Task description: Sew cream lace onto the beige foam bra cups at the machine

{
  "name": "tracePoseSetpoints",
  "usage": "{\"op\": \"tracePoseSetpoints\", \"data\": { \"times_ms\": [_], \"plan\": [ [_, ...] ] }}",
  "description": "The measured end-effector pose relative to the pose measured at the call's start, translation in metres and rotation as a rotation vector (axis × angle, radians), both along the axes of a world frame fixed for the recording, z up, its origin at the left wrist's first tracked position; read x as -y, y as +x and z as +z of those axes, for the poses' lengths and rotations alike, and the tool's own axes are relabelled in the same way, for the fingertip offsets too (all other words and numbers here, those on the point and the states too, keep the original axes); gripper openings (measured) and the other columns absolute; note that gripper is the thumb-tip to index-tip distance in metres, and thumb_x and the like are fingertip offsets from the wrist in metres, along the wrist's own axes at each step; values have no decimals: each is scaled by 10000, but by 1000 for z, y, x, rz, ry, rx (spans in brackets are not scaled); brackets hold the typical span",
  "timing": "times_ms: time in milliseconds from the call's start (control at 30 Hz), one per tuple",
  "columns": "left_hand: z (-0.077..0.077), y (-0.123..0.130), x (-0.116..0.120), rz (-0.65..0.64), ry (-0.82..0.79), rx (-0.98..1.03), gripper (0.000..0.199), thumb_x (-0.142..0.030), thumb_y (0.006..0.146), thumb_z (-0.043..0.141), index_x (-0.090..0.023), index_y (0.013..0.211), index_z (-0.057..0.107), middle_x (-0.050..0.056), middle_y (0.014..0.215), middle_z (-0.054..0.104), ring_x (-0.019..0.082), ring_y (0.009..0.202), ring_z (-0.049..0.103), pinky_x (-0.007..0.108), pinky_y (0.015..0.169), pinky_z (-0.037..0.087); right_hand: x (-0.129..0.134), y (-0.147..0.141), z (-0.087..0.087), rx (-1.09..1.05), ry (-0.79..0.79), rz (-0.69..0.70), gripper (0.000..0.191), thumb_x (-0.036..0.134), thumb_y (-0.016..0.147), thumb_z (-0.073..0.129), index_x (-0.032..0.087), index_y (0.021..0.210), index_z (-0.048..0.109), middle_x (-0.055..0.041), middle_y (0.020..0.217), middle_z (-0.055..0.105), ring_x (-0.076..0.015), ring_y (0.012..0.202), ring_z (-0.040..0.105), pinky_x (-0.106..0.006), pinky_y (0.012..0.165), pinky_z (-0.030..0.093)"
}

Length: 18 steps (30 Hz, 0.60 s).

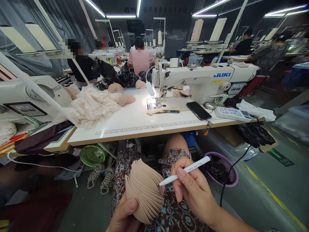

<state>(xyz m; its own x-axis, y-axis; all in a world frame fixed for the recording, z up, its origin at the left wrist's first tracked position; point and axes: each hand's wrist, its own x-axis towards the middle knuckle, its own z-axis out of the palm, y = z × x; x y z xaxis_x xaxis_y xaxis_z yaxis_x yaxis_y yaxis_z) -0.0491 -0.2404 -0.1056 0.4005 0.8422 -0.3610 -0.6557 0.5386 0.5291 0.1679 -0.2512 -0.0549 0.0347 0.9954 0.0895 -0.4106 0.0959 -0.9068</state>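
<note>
My left hand (126,209) is closed on a fanned stack of beige bra cups (145,190), held over my lap with the thumb on the near side. Between the thumb and fingers of my right hand (193,187) is a white fabric marker pen (190,168) with a purple end. The pen slants down to the left, and its tip meets or nearly meets the right edge of the stack; I cannot tell which. Part of the stack's underside is hidden by my left hand.
A white sewing machine (200,79) stands on the table (116,124) ahead. Around it lie a phone (198,110), tweezers (170,111), more beige cups (126,100) and a heap of cream lace (90,104). Below are a purple basket (233,183) and a green basket (93,156). Other people sit farther back.
</note>
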Motion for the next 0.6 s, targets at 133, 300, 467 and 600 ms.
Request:
{"op": "tracePoseSetpoints", "data": {
  "times_ms": [133, 300, 467, 600],
  "plan": [
    [0, 0, 0, 9, 9, 28, 1002, -208, 700, 935, -244, 1597, 489, 153, 1329, 755, 364, 1190, 734, 432, 1038, 613, -2, 1, 1, 46, -20, -40, 333, 515, 1084, 568, 221, 927, 584, 60, 553, 596, -126, 529, 453, -294, 628, 335],
    [-1, 0, 0, 11, 0, 21, 1022, -216, 688, 939, -247, 1601, 482, 152, 1332, 753, 366, 1169, 740, 414, 1001, 627, -2, 0, 2, 70, -38, -51, 364, 550, 1074, 568, 220, 921, 583, 57, 543, 590, -132, 527, 448, -300, 618, 329],
    [-8, -5, -1, 15, -4, 15, 885, -201, 727, 890, -255, 1546, 561, 132, 1336, 755, 357, 1194, 729, 415, 1037, 600, -3, -2, 0, 35, -51, -1, 361, 547, 1070, 577, 219, 918, 581, 62, 527, 593, -130, 525, 434, -294, 629, 331],
    [-8, -6, -1, -2, -5, 12, 865, -219, 731, 900, -262, 1532, 577, 129, 1327, 760, 344, 1189, 732, 412, 1037, 601, -6, 0, 0, -41, -59, -10, 341, 518, 1072, 584, 224, 900, 574, 70, 506, 574, -131, 533, 414, -287, 636, 326]
  ]
}}
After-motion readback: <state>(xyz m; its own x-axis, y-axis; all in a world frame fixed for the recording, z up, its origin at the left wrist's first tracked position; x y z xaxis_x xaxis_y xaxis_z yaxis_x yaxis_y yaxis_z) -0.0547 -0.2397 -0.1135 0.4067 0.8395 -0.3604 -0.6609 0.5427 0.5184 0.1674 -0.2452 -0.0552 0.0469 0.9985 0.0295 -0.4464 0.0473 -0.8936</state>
